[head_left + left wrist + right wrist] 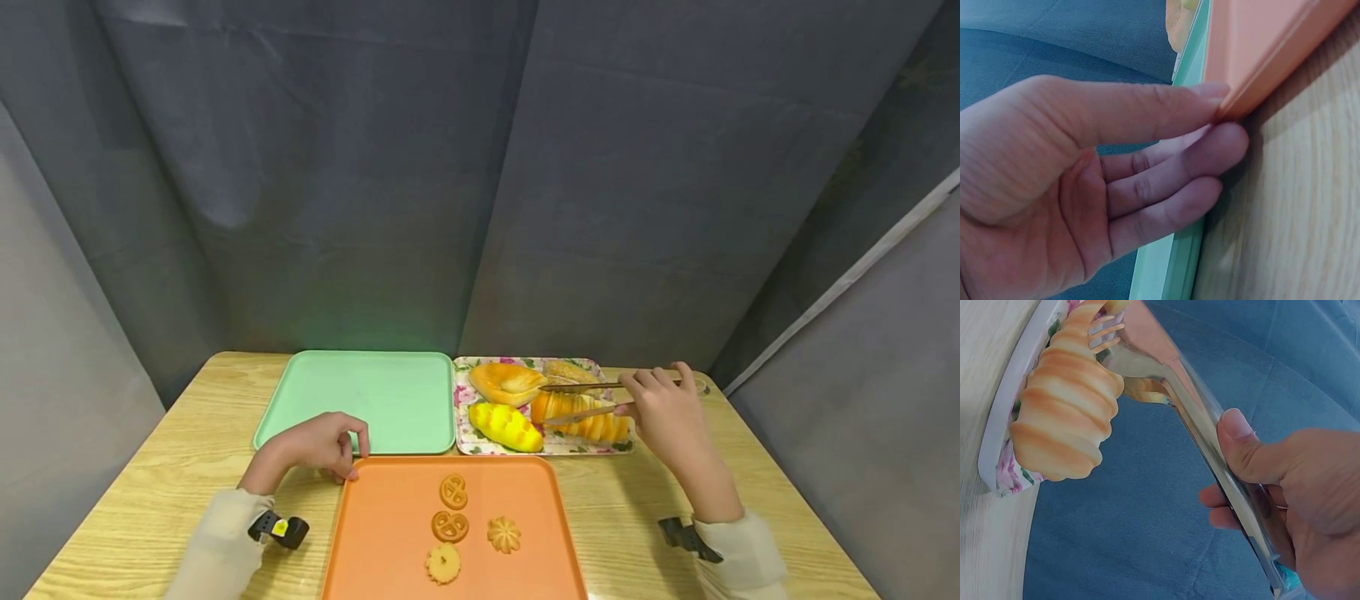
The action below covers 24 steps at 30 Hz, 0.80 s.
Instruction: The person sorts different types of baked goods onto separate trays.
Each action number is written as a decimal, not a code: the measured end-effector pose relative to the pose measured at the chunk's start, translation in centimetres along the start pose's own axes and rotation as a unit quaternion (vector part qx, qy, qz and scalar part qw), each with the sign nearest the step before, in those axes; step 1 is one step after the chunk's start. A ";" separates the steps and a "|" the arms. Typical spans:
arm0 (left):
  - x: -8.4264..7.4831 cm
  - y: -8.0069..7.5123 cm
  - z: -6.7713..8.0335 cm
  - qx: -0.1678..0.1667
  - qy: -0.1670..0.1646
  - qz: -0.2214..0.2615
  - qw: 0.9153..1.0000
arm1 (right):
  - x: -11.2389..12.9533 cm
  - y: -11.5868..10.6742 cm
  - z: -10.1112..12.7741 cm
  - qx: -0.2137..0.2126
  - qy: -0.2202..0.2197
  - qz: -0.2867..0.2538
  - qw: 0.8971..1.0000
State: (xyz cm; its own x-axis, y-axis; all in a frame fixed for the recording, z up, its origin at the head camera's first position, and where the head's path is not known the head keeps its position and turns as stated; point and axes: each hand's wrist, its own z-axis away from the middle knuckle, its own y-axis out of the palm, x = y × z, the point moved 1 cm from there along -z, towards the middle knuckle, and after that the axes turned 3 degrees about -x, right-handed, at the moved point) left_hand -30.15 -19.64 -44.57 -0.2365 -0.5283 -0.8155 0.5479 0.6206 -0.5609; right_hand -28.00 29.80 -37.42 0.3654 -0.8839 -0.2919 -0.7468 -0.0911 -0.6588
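My right hand grips a pair of metal tongs, thumb on one arm and fingers round the other. The spread tong arms reach left over the ridged, spiral bread on the floral tray; whether they touch it I cannot tell. Beside that bread lie a yellow bread, a golden folded bread and a brown bread, partly hidden. With thumb above and fingers below, my left hand pinches the far left corner of the orange tray.
On the orange tray lie two pretzel cookies, a round cookie and a flower-shaped cookie. A green tray stands at the back left, against the floral one. Grey curtains hang behind the wooden table.
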 end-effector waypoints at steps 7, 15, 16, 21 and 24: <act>0.0 0.0 0.0 -0.002 -0.007 -0.006 1.000 | -0.1 -0.1 0.2 0.037 0.021 -0.020 0.999; 0.2 0.0 -0.1 0.001 -0.004 -0.019 1.000 | -0.2 -0.6 0.2 0.120 0.054 -0.038 0.991; 0.2 0.0 -0.1 0.001 -0.004 -0.020 1.000 | -0.2 -0.6 0.2 0.128 0.057 -0.039 0.989; 0.3 0.0 -0.2 -0.001 -0.004 -0.021 1.000 | -0.3 -0.5 0.2 0.133 0.056 -0.044 0.989; 0.4 0.0 -0.2 0.001 -0.002 -0.018 1.000 | -0.3 -0.4 0.2 0.112 0.054 -0.044 0.991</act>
State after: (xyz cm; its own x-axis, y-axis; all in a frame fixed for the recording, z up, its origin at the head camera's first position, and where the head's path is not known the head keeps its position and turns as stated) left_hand -30.42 -19.71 -44.90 -0.2530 -0.5529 -0.7939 0.5406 0.5997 -0.5900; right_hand -27.70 30.22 -37.21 0.3534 -0.9219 -0.1586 -0.5679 -0.0767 -0.8195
